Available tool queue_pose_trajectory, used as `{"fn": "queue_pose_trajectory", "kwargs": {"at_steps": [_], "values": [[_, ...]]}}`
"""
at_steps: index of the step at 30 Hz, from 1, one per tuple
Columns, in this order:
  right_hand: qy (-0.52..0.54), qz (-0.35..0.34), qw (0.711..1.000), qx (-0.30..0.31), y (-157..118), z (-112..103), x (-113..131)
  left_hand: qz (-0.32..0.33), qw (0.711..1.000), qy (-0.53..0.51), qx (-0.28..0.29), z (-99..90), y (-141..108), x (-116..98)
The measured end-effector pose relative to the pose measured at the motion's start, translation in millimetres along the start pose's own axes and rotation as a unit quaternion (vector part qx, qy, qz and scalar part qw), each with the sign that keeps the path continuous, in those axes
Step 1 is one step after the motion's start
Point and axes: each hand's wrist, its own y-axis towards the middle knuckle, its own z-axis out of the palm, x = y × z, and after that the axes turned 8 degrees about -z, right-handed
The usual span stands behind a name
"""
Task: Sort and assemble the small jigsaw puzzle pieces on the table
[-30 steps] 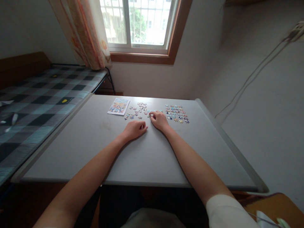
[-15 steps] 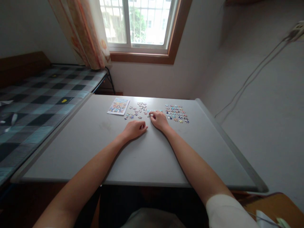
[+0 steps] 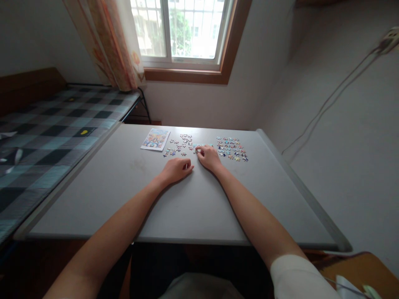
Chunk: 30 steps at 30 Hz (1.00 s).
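My right hand [image 3: 208, 157] rests on the white table [image 3: 193, 207], its thumb and index finger pinched at a small jigsaw puzzle piece [image 3: 195, 151]. That piece sits at the lower left of a joined pale-blue strip of puzzle [image 3: 202, 145], partly hidden behind my fingers. My left hand [image 3: 176, 169] lies on its side nearer to me, loosely curled, with a gap between thumb and fingers and nothing visible in it. Loose puzzle pieces [image 3: 178, 147] are scattered beyond the left hand. More puzzle pieces [image 3: 232, 148] lie in rough rows to the right of my right hand.
A colourful picture sheet [image 3: 156, 139] lies at the table's far left. A bed with a checked cover [image 3: 93, 106] stands along the left side. Beyond the table are a window [image 3: 193, 33] and a curtain [image 3: 115, 45]. A cable [image 3: 327, 99] hangs on the right wall.
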Motion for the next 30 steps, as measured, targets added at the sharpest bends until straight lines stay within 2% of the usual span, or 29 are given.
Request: {"fn": "queue_pose_trajectory", "kwargs": {"at_steps": [30], "values": [[0.000,0.003,1.000,0.008,0.2,-0.6,0.5,-0.004,1.000,-0.002,0.002,-0.6,-0.4,-0.8]]}}
